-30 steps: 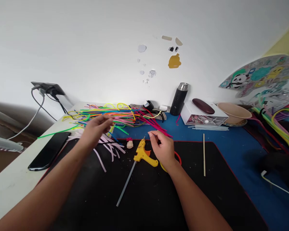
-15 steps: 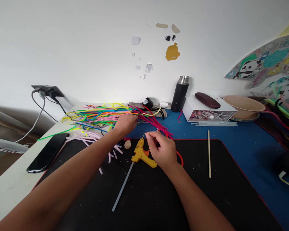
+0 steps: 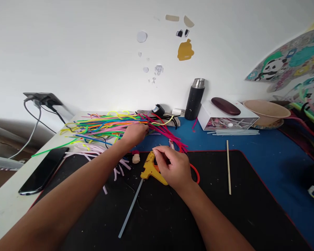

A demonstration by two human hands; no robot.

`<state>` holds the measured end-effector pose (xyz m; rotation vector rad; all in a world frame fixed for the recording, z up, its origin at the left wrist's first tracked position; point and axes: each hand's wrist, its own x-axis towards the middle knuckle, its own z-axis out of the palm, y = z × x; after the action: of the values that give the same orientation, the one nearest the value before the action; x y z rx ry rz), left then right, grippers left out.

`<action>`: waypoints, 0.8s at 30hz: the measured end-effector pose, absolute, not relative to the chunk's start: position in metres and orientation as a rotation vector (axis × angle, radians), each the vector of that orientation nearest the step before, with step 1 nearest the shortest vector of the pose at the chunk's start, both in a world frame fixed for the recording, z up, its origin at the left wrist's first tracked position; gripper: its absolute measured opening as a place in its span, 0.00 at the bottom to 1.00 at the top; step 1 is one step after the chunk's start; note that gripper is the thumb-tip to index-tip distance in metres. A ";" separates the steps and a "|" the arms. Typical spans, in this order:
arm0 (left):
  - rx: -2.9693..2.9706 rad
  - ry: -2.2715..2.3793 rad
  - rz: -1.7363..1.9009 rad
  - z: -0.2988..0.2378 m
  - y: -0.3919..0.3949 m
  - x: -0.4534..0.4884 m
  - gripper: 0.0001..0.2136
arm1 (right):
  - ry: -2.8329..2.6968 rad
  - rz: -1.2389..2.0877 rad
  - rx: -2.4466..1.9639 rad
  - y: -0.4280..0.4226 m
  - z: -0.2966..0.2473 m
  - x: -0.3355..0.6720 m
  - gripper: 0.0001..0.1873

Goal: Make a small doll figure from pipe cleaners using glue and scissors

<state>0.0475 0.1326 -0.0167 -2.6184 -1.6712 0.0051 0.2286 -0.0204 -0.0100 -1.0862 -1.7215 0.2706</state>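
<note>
Left hand (image 3: 135, 134) reaches over the far pile, knuckles up and fingers curled down; their tips are hidden, so I cannot tell whether they pinch anything. Right hand (image 3: 174, 165) rests beside the glue gun's nozzle end, thumb and forefinger tips pressed together (anything between them would be too small to make out).

Largest is the black rectangular mat with a red edge (image 3: 94, 216), spread in front of the person. Beyond it lies the long heap of multicoloured fuzzy craft stems (image 3: 104, 127), with loose magenta stems (image 3: 167, 132) fanning out just right of the left hand. On the mat, the yellow plastic glue gun (image 3: 148, 167) lies partly behind the right hand, a translucent grey glue stick (image 3: 131, 209) projecting from its rear. Smallest is a stubby beige-and-red piece (image 3: 136, 158) left of the nozzle.

For clean handling, I would pinch one stem near its end and draw it out lengthwise, since crossed neighbours could snag. The right fingertips should stay clear of the nozzle, which may be hot.
</note>
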 end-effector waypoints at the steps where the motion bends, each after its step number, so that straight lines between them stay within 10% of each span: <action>1: -2.623 -1.664 0.002 -0.017 0.133 0.047 0.16 | -1.726 0.262 -1.084 -0.021 -0.010 0.228 0.10; 24: -2.680 -1.543 0.094 -0.015 0.128 0.047 0.15 | -1.857 0.241 -1.119 -0.023 -0.016 0.224 0.11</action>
<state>0.0471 0.1278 -0.0148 -2.6805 -1.5433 0.0938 0.2236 -0.0227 -0.0157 -1.1192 -1.8568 0.2407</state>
